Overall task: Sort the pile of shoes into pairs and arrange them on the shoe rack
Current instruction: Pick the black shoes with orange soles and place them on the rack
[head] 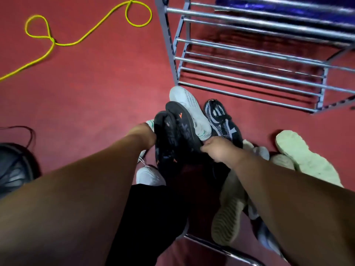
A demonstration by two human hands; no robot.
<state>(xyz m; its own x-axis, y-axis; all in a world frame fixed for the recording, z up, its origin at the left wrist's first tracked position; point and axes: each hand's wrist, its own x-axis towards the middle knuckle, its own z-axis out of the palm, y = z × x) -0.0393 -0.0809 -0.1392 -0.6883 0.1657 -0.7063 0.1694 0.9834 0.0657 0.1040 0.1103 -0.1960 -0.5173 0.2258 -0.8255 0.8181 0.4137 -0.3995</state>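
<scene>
2 black shoes [178,131] gripped by left hand [148,136], right hand [216,149].

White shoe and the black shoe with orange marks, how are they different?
The white shoe is white with green trim; the black shoe has orange marks. The white shoe lies on the floor; the right hand grips the black shoe at its heel. Both point toward the shoe rack.

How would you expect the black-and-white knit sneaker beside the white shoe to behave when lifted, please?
The black-and-white knit sneaker probably feels light, since its upper looks like mesh. The upper may flex when pinched. Lying on the red floor, it seems unlikely to roll.
</scene>
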